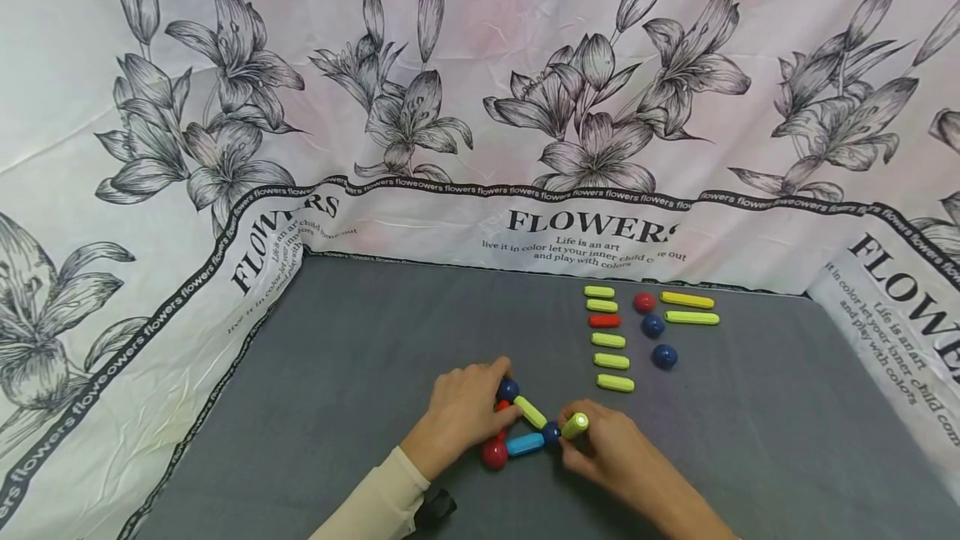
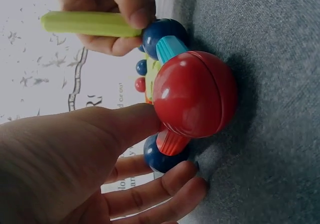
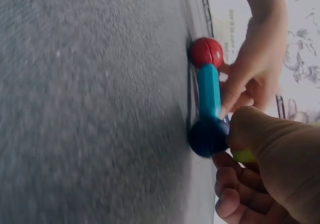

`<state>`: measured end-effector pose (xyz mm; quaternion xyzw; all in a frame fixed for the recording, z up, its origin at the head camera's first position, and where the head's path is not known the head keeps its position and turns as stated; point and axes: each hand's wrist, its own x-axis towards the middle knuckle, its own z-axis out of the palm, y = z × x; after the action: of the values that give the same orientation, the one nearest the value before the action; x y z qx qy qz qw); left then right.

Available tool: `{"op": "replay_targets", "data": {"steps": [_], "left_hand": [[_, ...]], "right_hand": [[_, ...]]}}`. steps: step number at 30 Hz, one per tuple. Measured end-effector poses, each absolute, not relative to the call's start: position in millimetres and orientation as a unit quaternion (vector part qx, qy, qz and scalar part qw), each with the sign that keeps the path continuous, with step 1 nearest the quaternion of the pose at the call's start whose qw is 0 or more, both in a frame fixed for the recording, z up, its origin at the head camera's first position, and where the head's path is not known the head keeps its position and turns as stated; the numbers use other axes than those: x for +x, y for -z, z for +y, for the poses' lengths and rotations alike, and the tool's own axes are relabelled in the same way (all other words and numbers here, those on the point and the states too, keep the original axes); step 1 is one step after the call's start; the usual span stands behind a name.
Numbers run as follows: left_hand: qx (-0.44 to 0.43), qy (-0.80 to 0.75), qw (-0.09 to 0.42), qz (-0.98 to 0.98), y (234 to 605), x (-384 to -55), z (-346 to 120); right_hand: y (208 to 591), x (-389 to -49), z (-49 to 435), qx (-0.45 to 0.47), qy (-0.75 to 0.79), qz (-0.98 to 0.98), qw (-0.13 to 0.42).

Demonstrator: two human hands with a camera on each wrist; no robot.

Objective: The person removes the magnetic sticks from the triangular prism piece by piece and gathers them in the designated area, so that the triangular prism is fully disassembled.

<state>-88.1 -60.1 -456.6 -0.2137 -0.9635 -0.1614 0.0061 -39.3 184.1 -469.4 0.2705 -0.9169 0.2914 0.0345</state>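
A flat triangle of toy rods and balls lies on the grey cloth. Its corners are a red ball (image 1: 494, 454), a dark blue ball (image 1: 508, 391) and another dark blue ball (image 1: 552, 432). A light blue rod (image 1: 525, 444), a yellow-green rod (image 1: 531, 412) and a red rod (image 2: 173, 141) join them. My left hand (image 1: 467, 408) holds the triangle's left side, thumb by the red ball and fingers around the far blue ball. With my right hand (image 1: 618, 447) I pinch a second yellow-green rod (image 2: 90, 23), which stands up from the right-hand blue ball, its lower end right at the ball.
Several short yellow-green rods (image 1: 608, 340) and a red rod (image 1: 604, 321) form a column at the back right. Beside them are a loose red ball (image 1: 644, 302), two blue balls (image 1: 664, 357) and two longer rods (image 1: 692, 318). A flower-printed cloth (image 1: 465, 223) rises behind.
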Motion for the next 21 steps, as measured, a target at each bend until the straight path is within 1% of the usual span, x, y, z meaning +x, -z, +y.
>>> {"op": "replay_targets", "data": {"steps": [5,10,13,17,21], "left_hand": [[-0.211,0.162,0.007,-0.964,458,-88,-61],[-0.209,0.16,0.007,-0.965,459,-88,-60],[-0.21,0.162,0.007,-0.964,459,-88,-61],[-0.213,0.169,0.002,-0.962,459,-89,-61],[-0.213,0.173,-0.006,-0.962,458,-89,-62]], "right_hand": [[461,-41,194,0.251,-0.294,-0.922,0.013],[454,-40,211,0.237,-0.296,-0.925,0.02],[451,-41,223,0.229,-0.279,-0.931,0.052],[447,-41,244,0.216,-0.251,-0.937,0.109],[441,-41,268,0.185,-0.233,-0.946,0.131]]}}
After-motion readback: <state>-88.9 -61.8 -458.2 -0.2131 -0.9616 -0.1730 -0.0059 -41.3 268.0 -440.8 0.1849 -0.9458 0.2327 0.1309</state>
